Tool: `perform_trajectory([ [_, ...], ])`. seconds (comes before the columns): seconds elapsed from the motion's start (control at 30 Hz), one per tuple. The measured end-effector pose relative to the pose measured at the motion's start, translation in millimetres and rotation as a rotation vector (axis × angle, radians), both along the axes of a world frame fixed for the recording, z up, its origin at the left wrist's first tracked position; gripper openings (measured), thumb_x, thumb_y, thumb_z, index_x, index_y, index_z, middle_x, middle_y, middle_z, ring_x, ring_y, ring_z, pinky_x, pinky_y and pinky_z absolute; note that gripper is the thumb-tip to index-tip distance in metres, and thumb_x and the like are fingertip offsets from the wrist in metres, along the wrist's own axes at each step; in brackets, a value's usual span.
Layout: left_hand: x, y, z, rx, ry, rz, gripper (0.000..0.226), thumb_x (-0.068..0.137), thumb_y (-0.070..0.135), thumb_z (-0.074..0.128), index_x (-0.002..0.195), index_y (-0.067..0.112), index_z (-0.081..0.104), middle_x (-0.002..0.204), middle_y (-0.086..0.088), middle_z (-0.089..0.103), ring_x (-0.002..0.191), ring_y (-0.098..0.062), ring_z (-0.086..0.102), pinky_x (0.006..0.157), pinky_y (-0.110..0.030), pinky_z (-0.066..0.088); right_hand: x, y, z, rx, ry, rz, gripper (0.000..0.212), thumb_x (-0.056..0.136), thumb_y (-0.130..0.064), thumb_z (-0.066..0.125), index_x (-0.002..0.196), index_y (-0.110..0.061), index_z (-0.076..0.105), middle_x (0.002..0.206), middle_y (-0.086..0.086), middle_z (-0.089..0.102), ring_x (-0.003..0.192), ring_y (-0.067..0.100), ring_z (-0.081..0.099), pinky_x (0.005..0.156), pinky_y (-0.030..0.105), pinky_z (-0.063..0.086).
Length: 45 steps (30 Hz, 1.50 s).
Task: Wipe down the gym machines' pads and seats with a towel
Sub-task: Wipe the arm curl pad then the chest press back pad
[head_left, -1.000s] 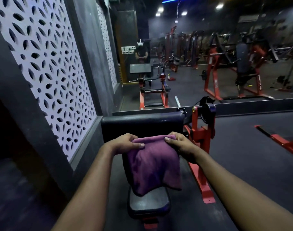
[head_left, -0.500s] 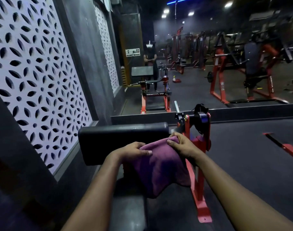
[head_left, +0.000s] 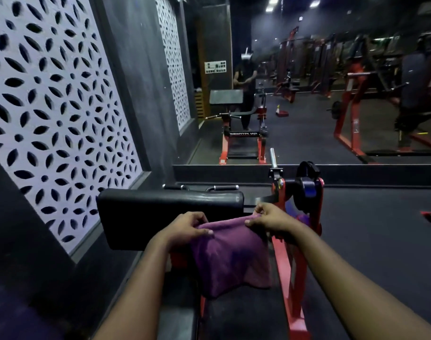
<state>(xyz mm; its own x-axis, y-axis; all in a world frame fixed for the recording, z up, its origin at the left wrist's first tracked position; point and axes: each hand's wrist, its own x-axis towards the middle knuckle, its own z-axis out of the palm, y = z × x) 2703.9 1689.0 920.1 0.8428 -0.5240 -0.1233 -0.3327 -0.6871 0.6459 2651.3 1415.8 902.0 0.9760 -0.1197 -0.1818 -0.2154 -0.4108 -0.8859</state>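
**Towel held up before the black pad**

Gripped the purple towel [head_left: 231,258] by its top edge with both hands, left hand [head_left: 185,229] and right hand [head_left: 271,219], fingers curled and clamped on the cloth. Hung loose below the hands, in front of the long black pad [head_left: 165,212]. Could not tell whether the cloth touched the pad. Seemed best to fold the hanging part into a flat wad first, then to press evenly and sweep along the whole pad, from the wall end to the red frame [head_left: 290,266]. Further back, only a mirror [head_left: 307,106] with other machines in it.
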Motion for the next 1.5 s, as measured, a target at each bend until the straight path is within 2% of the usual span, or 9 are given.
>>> perform_trajectory([
  [0.1, 49, -9, 11, -0.028, -0.186, 0.133, 0.024, 0.081, 0.032, 0.082, 0.098, 0.018, 0.072, 0.090, -0.004, 0.070, 0.089, -0.019, 0.063, 0.077, -0.027, 0.047, 45, -1, 17, -0.021, -0.066, 0.034, 0.027, 0.087, -0.017, 0.080, 0.086, -0.014, 0.053, 0.069, 0.003, 0.055, 0.049, 0.011, 0.049, 0.039, 0.021, 0.039],
  [0.23, 99, -51, 6, 0.043, -0.680, 0.506, 0.031, 0.086, 0.040, 0.071, 0.114, 0.027, 0.067, 0.115, -0.001, 0.063, 0.113, -0.026, 0.053, 0.093, -0.046, 0.043, 117, -6, 8, 0.079, -0.164, -0.147, 0.024, 0.089, -0.031, 0.078, 0.083, -0.018, 0.059, 0.081, 0.008, 0.065, 0.068, 0.019, 0.057, 0.055, 0.030, 0.047],
  [0.33, 106, -99, -34, 0.099, -0.559, 0.390, 0.048, 0.092, 0.056, 0.056, 0.135, 0.033, 0.058, 0.146, -0.006, 0.047, 0.137, -0.031, 0.038, 0.110, -0.055, 0.031, 162, -21, -28, 0.121, -0.122, -0.291, 0.020, 0.099, -0.030, 0.065, 0.082, -0.019, 0.063, 0.089, 0.011, 0.071, 0.084, 0.033, 0.070, 0.081, 0.048, 0.060],
  [0.43, 102, -134, -87, 0.303, -0.381, 0.244, 0.079, 0.084, 0.087, 0.030, 0.154, 0.052, 0.022, 0.169, -0.002, 0.006, 0.154, -0.036, -0.005, 0.114, -0.067, -0.011, 181, -35, -71, 0.209, -0.023, -0.319, 0.026, 0.104, -0.028, 0.051, 0.084, -0.019, 0.065, 0.100, 0.012, 0.074, 0.105, 0.035, 0.070, 0.083, 0.042, 0.055],
  [0.57, 120, -143, -102, 0.377, -0.474, 0.324, 0.086, 0.077, 0.095, 0.015, 0.153, 0.054, 0.022, 0.166, 0.001, 0.021, 0.154, -0.036, 0.001, 0.109, -0.073, -0.018, 177, -44, -92, 0.391, 0.077, -0.202, 0.033, 0.110, -0.030, 0.035, 0.105, -0.024, 0.067, 0.121, -0.003, 0.068, 0.114, 0.020, 0.061, 0.085, 0.036, 0.043],
  [0.77, 168, -161, -73, 0.481, -0.437, 0.497, 0.071, 0.088, 0.082, 0.022, 0.134, 0.042, 0.059, 0.136, 0.006, 0.060, 0.136, -0.027, 0.041, 0.114, -0.072, 0.006, 189, -56, -102, 0.470, 0.056, -0.122, 0.027, 0.110, -0.014, 0.036, 0.109, -0.023, 0.061, 0.107, -0.003, 0.065, 0.079, 0.015, 0.060, 0.071, 0.028, 0.045],
  [1.07, 117, -175, -125, 0.218, -0.622, 0.592, 0.053, 0.091, 0.063, 0.040, 0.138, 0.042, 0.054, 0.149, 0.012, 0.047, 0.147, -0.025, 0.030, 0.115, -0.069, 0.001, 198, -61, -123, 0.548, 0.009, -0.161, 0.048, 0.093, 0.021, 0.044, 0.117, -0.010, 0.073, 0.095, 0.004, 0.066, 0.069, 0.008, 0.059, 0.055, 0.015, 0.049],
  [1.3, 173, -178, -84, 0.491, -0.453, 0.534, 0.065, 0.086, 0.072, 0.022, 0.128, 0.041, 0.062, 0.133, 0.015, 0.061, 0.131, -0.016, 0.046, 0.115, -0.068, 0.010, 201, -66, -124, 0.522, -0.033, -0.136, 0.048, 0.090, 0.021, 0.044, 0.117, -0.006, 0.074, 0.098, 0.003, 0.067, 0.069, 0.007, 0.060, 0.055, 0.015, 0.050],
  [1.5, 125, -180, -119, 0.281, -0.598, 0.579, 0.058, 0.092, 0.075, 0.029, 0.138, 0.046, 0.050, 0.148, 0.014, 0.048, 0.146, -0.021, 0.030, 0.115, -0.071, -0.004, 206, -67, -137, 0.477, -0.063, -0.126, 0.053, 0.089, 0.017, 0.048, 0.112, -0.020, 0.078, 0.108, 0.005, 0.074, 0.085, 0.022, 0.069, 0.060, 0.022, 0.054],
])
